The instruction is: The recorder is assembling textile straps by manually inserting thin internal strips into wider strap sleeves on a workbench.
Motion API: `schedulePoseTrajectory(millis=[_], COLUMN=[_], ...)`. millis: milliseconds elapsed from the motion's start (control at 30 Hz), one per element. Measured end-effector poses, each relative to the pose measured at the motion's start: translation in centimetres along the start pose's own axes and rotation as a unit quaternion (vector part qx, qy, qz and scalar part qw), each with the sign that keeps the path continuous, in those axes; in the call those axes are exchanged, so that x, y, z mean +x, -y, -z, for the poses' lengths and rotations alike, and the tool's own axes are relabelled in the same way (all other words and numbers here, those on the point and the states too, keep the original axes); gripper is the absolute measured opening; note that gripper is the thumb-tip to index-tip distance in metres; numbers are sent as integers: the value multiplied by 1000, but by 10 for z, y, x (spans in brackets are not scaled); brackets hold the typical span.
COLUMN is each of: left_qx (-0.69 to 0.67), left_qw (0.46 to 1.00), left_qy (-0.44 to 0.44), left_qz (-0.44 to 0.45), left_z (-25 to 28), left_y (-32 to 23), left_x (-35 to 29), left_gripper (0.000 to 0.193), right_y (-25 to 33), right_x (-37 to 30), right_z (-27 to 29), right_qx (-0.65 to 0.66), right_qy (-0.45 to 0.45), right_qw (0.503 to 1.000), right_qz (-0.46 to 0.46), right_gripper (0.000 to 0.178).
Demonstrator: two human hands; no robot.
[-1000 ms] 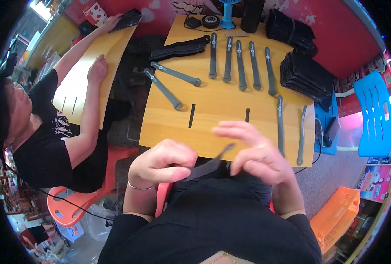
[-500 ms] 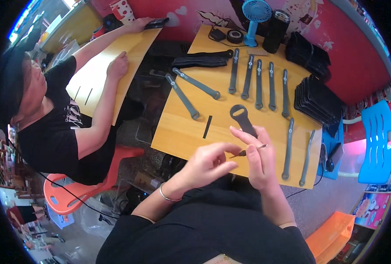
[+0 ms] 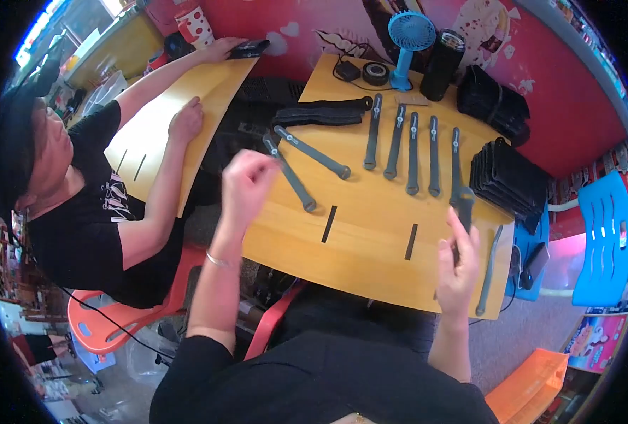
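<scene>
My left hand is raised at the table's left edge, slightly blurred, its fingers curled closed. Its fingertips overlap the upper end of a grey-green strap; contact cannot be judged, and anything inside the fingers is hidden. At the right, my right hand is closed on a dark strap with a rounded loop end, which sticks up past the fingertips. Another similar strap slants beside the left one. Several more straps lie in a row farther back, and one strap lies near the right edge.
The wooden table bears two short black bars. Black strips, a blue fan, a dark bottle and stacked black pieces stand farther back. A co-worker sits left at another table.
My hands have moved apart: the left went up and left to the table edge, the right moved right with the strap. The view has tilted slightly, and a second black bar is uncovered.
</scene>
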State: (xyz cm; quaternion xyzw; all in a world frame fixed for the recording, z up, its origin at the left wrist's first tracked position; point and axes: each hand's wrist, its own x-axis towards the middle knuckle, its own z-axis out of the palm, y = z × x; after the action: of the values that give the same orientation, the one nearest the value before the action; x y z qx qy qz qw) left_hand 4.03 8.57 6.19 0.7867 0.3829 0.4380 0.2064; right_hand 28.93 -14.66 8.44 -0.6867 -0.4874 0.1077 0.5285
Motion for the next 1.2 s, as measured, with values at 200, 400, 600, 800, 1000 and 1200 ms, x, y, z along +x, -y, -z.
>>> schedulePoseTrajectory(millis=[200, 400, 600, 800, 1000, 1200], left_qx=[414, 478, 517, 543, 544, 554], left_qw=[905, 860, 847, 830, 830, 816], left_qy=[-69, -4, -19, -11, -21, -20], left_qz=[65, 177, 124, 127, 124, 162], left_z=[58, 65, 75, 74, 74, 72], left_y=[143, 189, 222, 211, 198, 200], left_x=[61, 62, 58, 54, 51, 44], left_gripper=[12, 18, 12, 16, 18, 16], right_y=[-23, -25, -23, -24, -25, -23], right_x=[-16, -15, -12, -17, -20, -20], right_z=[33, 36, 35, 30, 25, 20], right_qx=[-72, -58, -51, -46, -24, -26], right_qy=[-37, -60, -44, -31, -20, -6], right_qw=[996, 995, 997, 997, 998, 998], right_qz=[-22, -54, -40, -49, -62, -63], right_gripper=[42, 42, 44, 43, 40, 40])
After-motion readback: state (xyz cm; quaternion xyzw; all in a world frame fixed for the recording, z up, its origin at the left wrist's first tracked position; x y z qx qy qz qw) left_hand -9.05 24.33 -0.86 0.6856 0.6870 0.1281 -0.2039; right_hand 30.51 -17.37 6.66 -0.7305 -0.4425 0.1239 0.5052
